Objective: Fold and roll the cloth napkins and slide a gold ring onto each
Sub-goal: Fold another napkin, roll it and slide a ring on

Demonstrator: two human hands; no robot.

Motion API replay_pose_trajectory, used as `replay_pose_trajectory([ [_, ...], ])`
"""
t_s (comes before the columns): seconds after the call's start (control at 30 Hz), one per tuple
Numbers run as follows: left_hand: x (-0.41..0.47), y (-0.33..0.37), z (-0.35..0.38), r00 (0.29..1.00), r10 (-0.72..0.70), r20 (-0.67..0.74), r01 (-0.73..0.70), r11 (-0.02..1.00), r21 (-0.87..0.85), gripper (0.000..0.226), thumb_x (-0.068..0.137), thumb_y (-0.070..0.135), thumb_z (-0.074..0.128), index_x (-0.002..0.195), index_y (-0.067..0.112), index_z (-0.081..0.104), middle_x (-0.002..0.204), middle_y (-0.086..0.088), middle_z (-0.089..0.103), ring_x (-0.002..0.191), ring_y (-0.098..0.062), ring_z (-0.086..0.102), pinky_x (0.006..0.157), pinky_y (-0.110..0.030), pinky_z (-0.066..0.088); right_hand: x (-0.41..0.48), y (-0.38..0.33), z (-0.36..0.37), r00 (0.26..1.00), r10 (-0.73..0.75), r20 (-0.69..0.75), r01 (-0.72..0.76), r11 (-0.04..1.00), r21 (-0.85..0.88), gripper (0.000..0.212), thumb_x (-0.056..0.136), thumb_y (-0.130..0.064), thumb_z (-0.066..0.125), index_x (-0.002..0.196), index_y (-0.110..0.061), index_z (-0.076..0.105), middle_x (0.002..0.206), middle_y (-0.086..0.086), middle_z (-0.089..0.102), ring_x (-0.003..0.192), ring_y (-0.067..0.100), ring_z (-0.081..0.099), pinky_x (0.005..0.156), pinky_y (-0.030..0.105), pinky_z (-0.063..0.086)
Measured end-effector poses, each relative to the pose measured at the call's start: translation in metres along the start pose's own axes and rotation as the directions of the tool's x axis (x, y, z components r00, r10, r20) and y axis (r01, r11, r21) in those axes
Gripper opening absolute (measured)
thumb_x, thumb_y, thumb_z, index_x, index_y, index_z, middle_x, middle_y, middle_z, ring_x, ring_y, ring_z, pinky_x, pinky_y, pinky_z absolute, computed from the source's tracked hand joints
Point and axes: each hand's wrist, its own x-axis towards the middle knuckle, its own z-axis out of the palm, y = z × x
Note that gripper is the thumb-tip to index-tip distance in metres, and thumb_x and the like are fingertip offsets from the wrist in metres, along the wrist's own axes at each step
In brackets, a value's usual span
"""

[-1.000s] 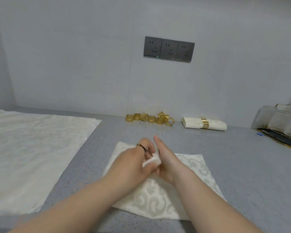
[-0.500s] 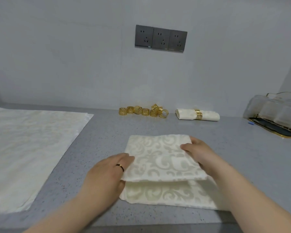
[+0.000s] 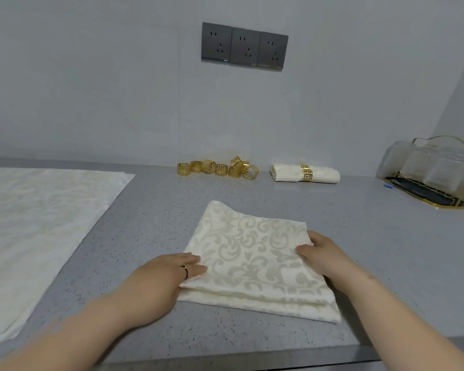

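No brand names or readable writing anywhere we can make out, just the Greek-key cutout pattern on the gold rings (image 3: 217,169) and the pale scroll damask on the napkin.

Our left hand (image 3: 161,279) lies palm down, fingers together and stretched flat, with the fingertips resting on the left edge of the folded napkin (image 3: 255,261); there's a thin dark band on one finger. It's flat and open, not gripping anything. Our right hand (image 3: 323,257) comes in from the right, fingers curled a bit over the napkin's right edge, thumb on top. It looks like a light hold on the cloth, but we honestly can't tell whether it's pinching or just pressing.

The napkin sits on the grey speckled counter (image 3: 150,223) right between our two hands, folded into layers, with the stacked edges showing along the near side. The loose rings are bunched at the back by the wall, well apart from the hands. Just right of them lies a finished rolled napkin (image 3: 304,173) with a ring around its middle. A flat stack of unfolded cloths (image 3: 38,223) lies off to the left, a glass holder on a gold-rimmed tray (image 3: 434,170) sits at far right, and three dark wall sockets (image 3: 244,46) are up on the wall.
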Motion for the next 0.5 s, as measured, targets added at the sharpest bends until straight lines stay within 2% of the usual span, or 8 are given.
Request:
replay_pose_trajectory([
  [0.07, -0.002, -0.014, -0.007, 0.999, -0.046, 0.005, 0.046, 0.999, -0.025, 0.061, 0.093, 0.003, 0.031, 0.143, 0.036, 0.018, 0.148, 0.024, 0.006, 0.140, 0.000, 0.010, 0.097, -0.002, -0.001, 0.007, -0.008, 0.012, 0.999, 0.006, 0.033, -0.007, 1.000, 0.023, 0.018, 0.091, -0.006, 0.044, 0.093, -0.019, 0.057, 0.076, 0.000, 0.061, 0.062, 0.016, 0.054, 0.056, 0.022, 0.044],
  [0.17, -0.008, -0.040, -0.015, 0.991, -0.132, 0.021, 0.133, 0.988, -0.077, 0.063, 0.090, -0.001, 0.033, 0.141, 0.034, 0.024, 0.151, 0.018, 0.013, 0.139, -0.001, 0.016, 0.097, -0.002, 0.005, 0.021, -0.021, 0.033, 0.998, -0.029, 0.050, 0.029, 1.000, -0.007, 0.019, 0.093, -0.010, 0.046, 0.109, -0.016, 0.052, 0.087, -0.001, 0.059, 0.075, 0.018, 0.057, 0.064, 0.025, 0.046],
  [0.27, -0.016, -0.060, -0.023, 0.982, -0.182, 0.055, 0.189, 0.961, -0.203, 0.059, 0.085, 0.004, 0.043, 0.135, 0.035, 0.034, 0.148, 0.014, 0.025, 0.135, -0.002, 0.023, 0.101, -0.004, 0.009, 0.031, -0.033, 0.055, 0.995, -0.070, 0.065, 0.073, 0.997, -0.035, 0.013, 0.093, -0.011, 0.047, 0.105, -0.015, 0.050, 0.080, -0.003, 0.054, 0.066, 0.014, 0.052, 0.053, 0.020, 0.042],
  [0.33, -0.021, -0.064, -0.032, 0.978, -0.189, 0.088, 0.208, 0.915, -0.346, 0.054, 0.066, 0.033, 0.051, 0.118, 0.044, 0.040, 0.140, 0.018, 0.033, 0.127, 0.004, 0.027, 0.094, 0.004, 0.014, 0.036, -0.036, 0.065, 0.994, -0.087, 0.068, 0.086, 0.996, 0.017, 0.011, 0.092, -0.009, 0.047, 0.100, -0.013, 0.053, 0.073, -0.005, 0.053, 0.056, 0.009, 0.049, 0.043, 0.012, 0.039],
  [0.4, -0.024, -0.062, -0.040, 0.976, -0.194, 0.098, 0.217, 0.866, -0.451, 0.063, 0.044, 0.055, 0.045, 0.106, 0.055, 0.033, 0.132, 0.028, 0.031, 0.126, 0.009, 0.026, 0.086, 0.011, 0.015, 0.037, -0.036, 0.069, 0.994, -0.087, 0.064, 0.081, 0.993, 0.088, 0.009, 0.091, -0.007, 0.048, 0.094, -0.013, 0.054, 0.071, -0.005, 0.055, 0.053, 0.007, 0.049, 0.038, 0.009, 0.037],
  [0.47, -0.021, -0.053, -0.040, 0.983, -0.166, 0.083, 0.185, 0.865, -0.466, 0.077, 0.035, 0.079, 0.047, 0.107, 0.057, 0.032, 0.128, 0.037, 0.026, 0.127, 0.011, 0.024, 0.088, 0.011, 0.013, 0.037, -0.035, 0.069, 0.994, -0.080, 0.077, 0.066, 0.984, 0.168, 0.013, 0.091, -0.004, 0.049, 0.092, -0.015, 0.056, 0.075, -0.003, 0.060, 0.058, 0.010, 0.056, 0.043, 0.013, 0.045],
  [0.5, -0.016, -0.048, -0.037, 0.987, -0.150, 0.060, 0.161, 0.872, -0.461, 0.091, 0.030, 0.094, 0.036, 0.112, 0.055, 0.034, 0.131, 0.036, 0.025, 0.127, 0.012, 0.023, 0.092, 0.008, 0.012, 0.037, -0.034, 0.068, 0.993, -0.077, 0.087, 0.058, 0.977, 0.206, 0.015, 0.091, -0.003, 0.048, 0.092, -0.015, 0.057, 0.077, -0.001, 0.062, 0.061, 0.012, 0.059, 0.047, 0.016, 0.049],
])
